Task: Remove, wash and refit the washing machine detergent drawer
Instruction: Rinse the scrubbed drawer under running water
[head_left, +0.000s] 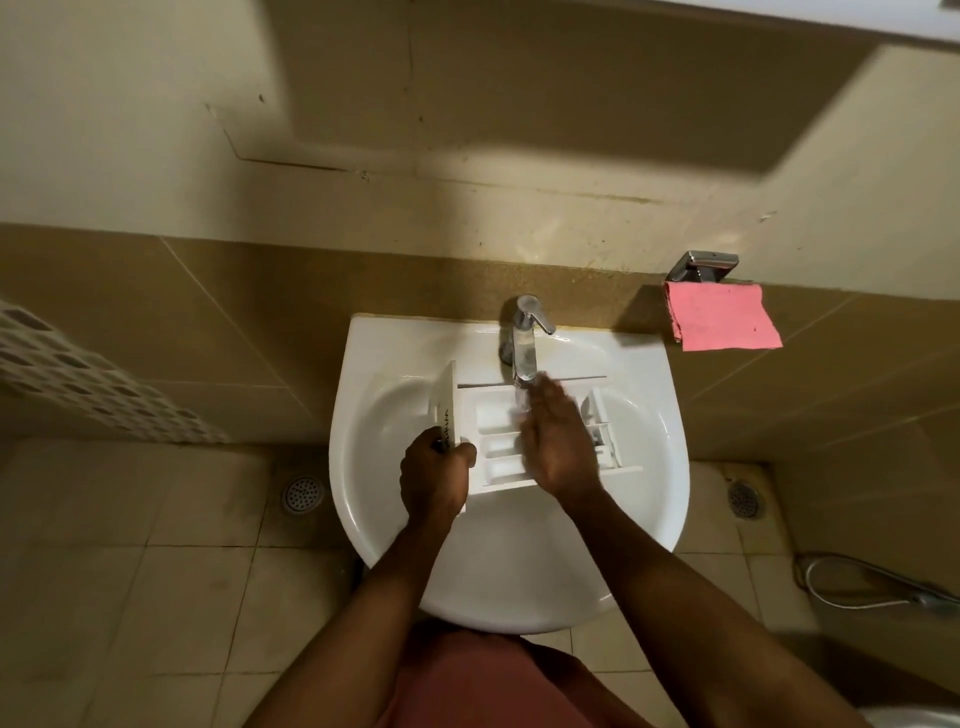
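Detergent drawer (496, 413) sits under the running tap (524, 335).
Left hand (434, 478) grips its front panel; right hand (553, 447) (fingers flat, blurred) should scrub every compartment in the stream.

the detergent drawer (498, 431) is white all over, with dark lettering on its front panel (445, 410). the sink (358, 467) is glossy white. the tap (524, 332) and the wall holder (701, 266) are bright chrome. the cloth (722, 317) is pink with a few small dark specks. the upper wall (130, 130) is cream with brownish stains, and the wall tiles (208, 322) below it are tan. the floor tiles (156, 597) are pale beige with dark grout lines. the lattice panel (78, 374) is white with a regular grid of dark holes. the floor drains (303, 493) are silver-grey and dotted with holes. the garment (478, 680) is dusty red.
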